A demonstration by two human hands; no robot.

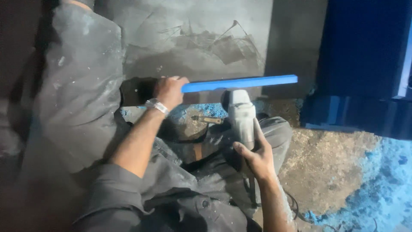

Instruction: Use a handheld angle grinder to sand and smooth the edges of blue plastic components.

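Risk first: the long flat blue bar (240, 82) is steadied only by the left hand (169, 91), closed round its near end, so the free end could kick or chatter. The right hand (253, 157) grips the dusty grey angle grinder (239, 115) just below the bar; bare fingers sit close. Blue dust (377, 184) litters the rough concrete floor (317, 172) right of that hand. Dim, cramped room.
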